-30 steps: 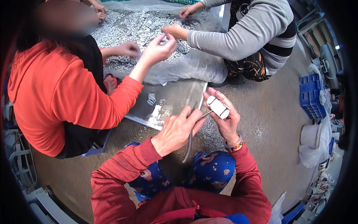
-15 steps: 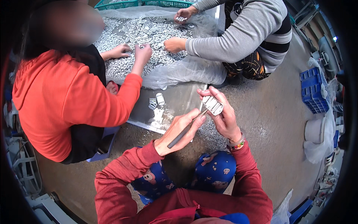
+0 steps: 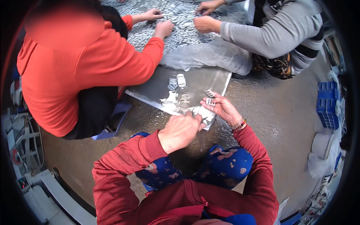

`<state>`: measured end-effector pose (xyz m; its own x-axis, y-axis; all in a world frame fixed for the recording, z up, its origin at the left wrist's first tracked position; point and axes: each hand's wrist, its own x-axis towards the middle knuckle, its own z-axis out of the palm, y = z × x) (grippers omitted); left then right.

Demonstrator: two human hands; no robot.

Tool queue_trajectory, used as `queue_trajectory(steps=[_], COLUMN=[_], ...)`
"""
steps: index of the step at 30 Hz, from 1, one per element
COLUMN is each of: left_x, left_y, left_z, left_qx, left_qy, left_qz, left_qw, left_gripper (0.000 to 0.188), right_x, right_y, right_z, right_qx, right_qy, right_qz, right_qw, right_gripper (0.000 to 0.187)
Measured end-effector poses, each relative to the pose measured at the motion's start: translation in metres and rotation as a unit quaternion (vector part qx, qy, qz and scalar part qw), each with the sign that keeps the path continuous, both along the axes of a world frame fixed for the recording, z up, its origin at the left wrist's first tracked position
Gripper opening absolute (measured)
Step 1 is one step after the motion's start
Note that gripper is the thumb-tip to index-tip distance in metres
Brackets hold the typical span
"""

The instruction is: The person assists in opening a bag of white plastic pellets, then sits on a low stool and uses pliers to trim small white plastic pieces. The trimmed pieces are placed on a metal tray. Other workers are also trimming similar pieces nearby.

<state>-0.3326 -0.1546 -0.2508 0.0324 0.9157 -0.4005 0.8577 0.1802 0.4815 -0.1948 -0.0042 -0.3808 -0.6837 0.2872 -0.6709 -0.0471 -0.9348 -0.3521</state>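
My left hand (image 3: 180, 131) is closed over the table's near corner. A thin dark-handled tool (image 3: 201, 139), smeared by motion, sticks out below its fingers; the tip cannot be made out. To the right, my right hand (image 3: 226, 109) pinches a small white slotted piece (image 3: 210, 101) between thumb and fingers. White scraps (image 3: 204, 113) lie under and between both hands at that corner. Farther back on the metal sheet are a white oval slotted piece (image 3: 181, 80) and a greyer slotted piece (image 3: 172, 83) beside it, with white flakes (image 3: 170, 98) nearer me.
A large pile of small white pieces (image 3: 176, 17) covers the far table, edged by clear plastic sheeting (image 3: 210, 56). A person in orange (image 3: 93, 67) at left and one in grey (image 3: 270, 35) at right work in it. Blue crates (image 3: 327, 105) stand at far right.
My left hand has swung down and turned over with the tool. My right hand has shifted slightly, its piece now nearer the fingertips. The whole view has tilted lower.
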Motion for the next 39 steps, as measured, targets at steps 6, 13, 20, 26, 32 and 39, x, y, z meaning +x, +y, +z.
queue_trajectory(steps=[6, 13, 20, 26, 32, 39], left_x=[-0.01, -0.01, -0.004, -0.019, -0.025, -0.014], left_y=[-0.023, -0.021, -0.029, -0.012, 0.009, 0.019], left_z=[0.001, 0.002, -0.001, -0.002, -0.005, -0.007], left_qx=[-0.013, 0.012, 0.071, 0.056, 0.162, 0.183], left_qy=[0.002, -0.023, -0.066, -0.095, -0.141, -0.096], left_qz=[-0.009, -0.018, -0.037, 0.002, 0.1, 0.087], left_qw=[1.0, 1.0, 0.995, 0.994, 0.971, 0.974], left_gripper=[0.035, 0.033, 0.035, 0.031, 0.028, 0.022], right_x=[-0.037, -0.093, -0.125, -0.079, -0.005, 0.015], right_y=[0.016, 0.015, -0.004, 0.024, 0.02, 0.018], right_z=[-0.003, 0.015, -0.022, 0.003, 0.048, 0.077], right_qx=[0.29, 0.85, 0.821, 0.341, 0.133, 0.193], right_qy=[-0.045, -0.243, -0.146, -0.025, 0.212, 0.165], right_qz=[0.21, 0.313, 0.344, 0.277, 0.081, 0.072], right_qw=[0.933, 0.347, 0.432, 0.898, 0.965, 0.965], right_gripper=[0.054, 0.032, 0.042, 0.037, 0.035, 0.041])
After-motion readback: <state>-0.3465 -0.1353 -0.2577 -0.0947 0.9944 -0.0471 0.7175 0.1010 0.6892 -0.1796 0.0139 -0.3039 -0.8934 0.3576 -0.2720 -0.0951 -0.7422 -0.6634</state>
